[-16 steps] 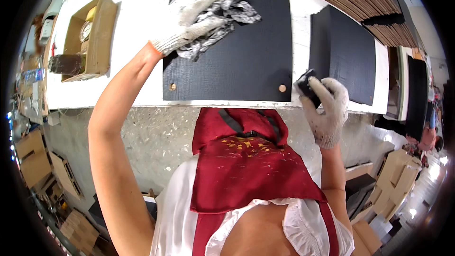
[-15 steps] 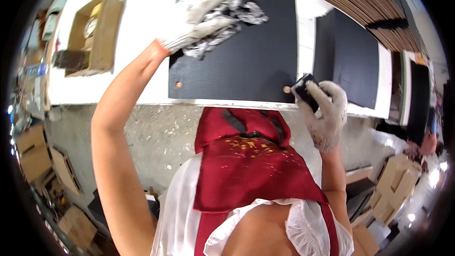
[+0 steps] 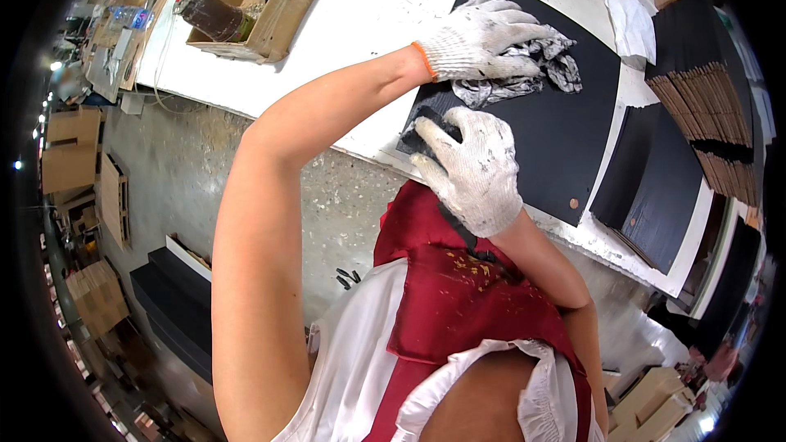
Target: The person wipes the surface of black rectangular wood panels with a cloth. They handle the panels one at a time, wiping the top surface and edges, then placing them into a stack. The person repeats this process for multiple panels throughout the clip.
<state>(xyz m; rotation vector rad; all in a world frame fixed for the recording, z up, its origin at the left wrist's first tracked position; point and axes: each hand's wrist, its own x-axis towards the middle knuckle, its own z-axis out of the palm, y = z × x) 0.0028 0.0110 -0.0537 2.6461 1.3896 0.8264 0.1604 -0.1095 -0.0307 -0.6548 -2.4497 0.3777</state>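
The table (image 3: 360, 0) is white, with dark marks on its far part, and it stands over a grey, speckled floor (image 3: 188, 139). On the left side of the room there are cardboard boxes (image 3: 74, 155), and nearer to the person lie long black boards (image 3: 172, 299).

The black panel (image 3: 561, 139) lies flat on the table, in front of the person; a pale round spot shows near its right near corner. To its right, just beside, are other black panels (image 3: 655, 184), and behind these a tall stack with brown edges (image 3: 712, 106). A white crumpled sheet (image 3: 630, 26) lies near this stack. Well to the left is an open tan box (image 3: 299, 8), with a dark brown container (image 3: 214, 16) tilted at its side.

The left hand (image 3: 491, 37), gloved, rests on a crumpled black-and-white cloth (image 3: 565, 69) upon the panel; I cannot tell if its fingers grip it. The gloved right hand (image 3: 475, 172) holds a black block (image 3: 427, 133) at the near left corner, and hides part of the panel.
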